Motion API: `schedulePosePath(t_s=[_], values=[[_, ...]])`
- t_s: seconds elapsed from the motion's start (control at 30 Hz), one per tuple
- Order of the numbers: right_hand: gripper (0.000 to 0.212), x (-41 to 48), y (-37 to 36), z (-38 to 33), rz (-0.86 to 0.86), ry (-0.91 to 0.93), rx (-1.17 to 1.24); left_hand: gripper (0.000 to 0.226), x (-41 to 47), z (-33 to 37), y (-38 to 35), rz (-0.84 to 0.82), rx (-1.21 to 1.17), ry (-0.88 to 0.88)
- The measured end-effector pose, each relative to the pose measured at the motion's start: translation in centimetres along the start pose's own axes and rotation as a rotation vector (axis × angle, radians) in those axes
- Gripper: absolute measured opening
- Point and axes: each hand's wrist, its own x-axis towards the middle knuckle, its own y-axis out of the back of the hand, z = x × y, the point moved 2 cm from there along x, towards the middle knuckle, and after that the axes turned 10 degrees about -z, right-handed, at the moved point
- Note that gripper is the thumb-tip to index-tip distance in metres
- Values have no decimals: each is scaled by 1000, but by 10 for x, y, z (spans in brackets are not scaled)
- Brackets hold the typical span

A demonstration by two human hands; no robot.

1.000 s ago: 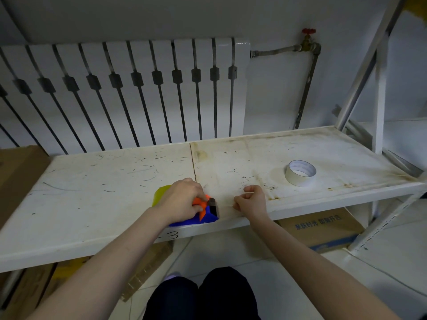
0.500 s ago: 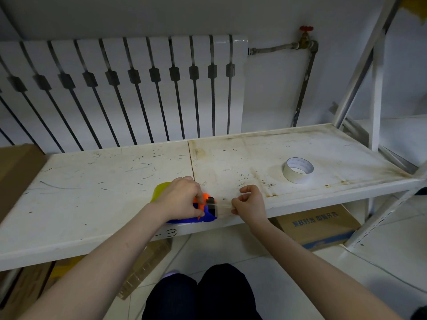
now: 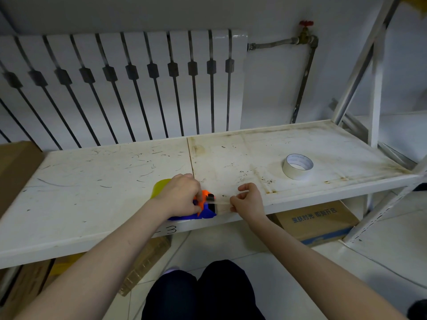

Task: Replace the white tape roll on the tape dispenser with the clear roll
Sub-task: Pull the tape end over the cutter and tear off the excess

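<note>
While pressing down on the tape dispenser [image 3: 204, 210], left hand [image 3: 181, 196] wrapped over its top, fingers curled around the orange part, so most of the blue body hidden underneath. Sitting right at the front edge of the shelf [image 3: 92, 195], that dispenser. Right hand [image 3: 248, 200] just to the dispenser's right, thumb and fingers pinched tight on the end of a clear tape strip [image 3: 223, 200], stretched flat from the dispenser's mouth to the fingertips. Bit of yellowish clear roll [image 3: 161, 187] peeking out behind the dispenser on its left side, mostly covered by the left hand. White tape roll [image 3: 297, 166] lying flat on the shelf, well off to the dispenser's right and further back, nothing touching it. Behind the dispenser, white radiator [image 3: 129, 88] against the wall, pipe with a red valve [image 3: 306, 23] to its right. Below and right of the dispenser, cardboard box [image 3: 316, 224] on the floor under the shelf.
</note>
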Motion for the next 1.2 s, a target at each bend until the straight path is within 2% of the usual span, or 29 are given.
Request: schedulePosePath(t_s=[0.27,0.43,0.67,0.87,1.2], values=[[28,6,-1,1,29,16,8,22,3,-1,-3,-15,80,-18],[28,7,-1,-2,81,95,27,23,4,-4,-5,-31,103,-41],[29,11,-6,3,69,-26,68,22,6,-1,-8,-88,223,-64],[23,10,-7,-3,148,162,30,25,3,3,-9,-79,297,-79],[19,17,-10,3,132,12,48,22,-2,16,-17,-132,556,-90]])
